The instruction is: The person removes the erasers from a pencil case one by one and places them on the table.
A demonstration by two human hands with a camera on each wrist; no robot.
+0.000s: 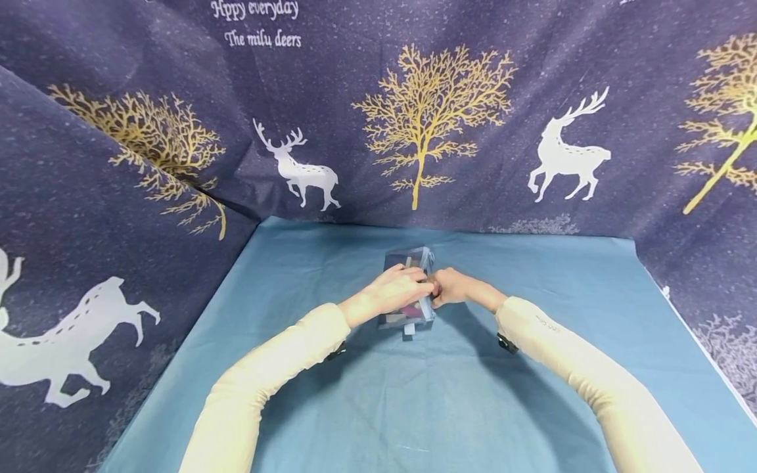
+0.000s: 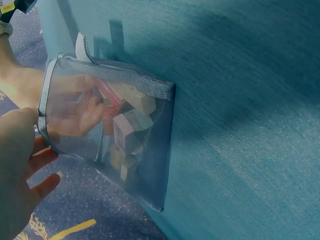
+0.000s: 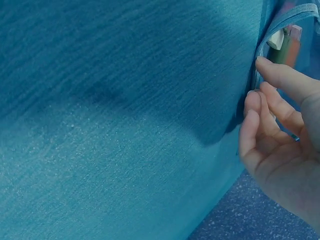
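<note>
The mesh pouch (image 2: 111, 137) seems light and floppy, best held where left hand (image 1: 399, 289) and right hand (image 1: 454, 287) pinch its rim (image 2: 45, 92).

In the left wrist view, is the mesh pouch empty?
No, several blocks show through the see-through side of the mesh pouch.

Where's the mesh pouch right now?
In the head view, the mesh pouch is near the centre, over the far part of the blue cloth, with the left hand across it and the right hand at its right edge.
</note>
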